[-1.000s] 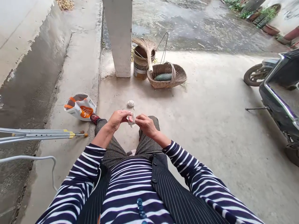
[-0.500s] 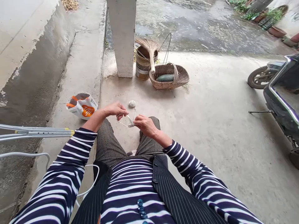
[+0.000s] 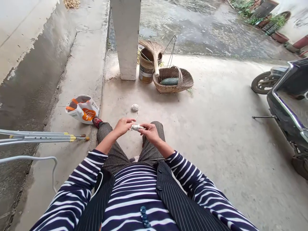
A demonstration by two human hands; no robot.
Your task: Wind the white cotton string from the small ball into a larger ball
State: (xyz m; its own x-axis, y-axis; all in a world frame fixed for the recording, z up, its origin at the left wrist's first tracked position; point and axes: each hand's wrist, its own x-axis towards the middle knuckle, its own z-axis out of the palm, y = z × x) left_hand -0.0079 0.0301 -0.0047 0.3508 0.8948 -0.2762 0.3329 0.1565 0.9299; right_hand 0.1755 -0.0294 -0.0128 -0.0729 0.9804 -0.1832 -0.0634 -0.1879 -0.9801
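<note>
My right hand [image 3: 150,132] pinches a small white bundle [image 3: 136,127] that looks wrapped with yarn; what lies inside it I cannot make out. At its other end is my left hand [image 3: 124,126], closed with the fingertips together on the white yarn, close against the bundle. From there a strand runs up to a ball of white yarn [image 3: 135,107] on the floor, just beyond my hands. Both hands are above my lap, between my knees.
A white and orange bag [image 3: 83,110] stands left by my foot, with crutches [image 3: 48,137] nearer. Ahead are a pillar [image 3: 127,41], a bucket [image 3: 146,72] with a straw broom [image 3: 156,57], and a wicker basket [image 3: 185,81] holding a green gourd [image 3: 169,81]. A scooter [image 3: 288,99] is parked right.
My left hand has come in from the left to the bundle, and the loop of yarn stretched between the hands is drawn in. The ball stays on the floor.
</note>
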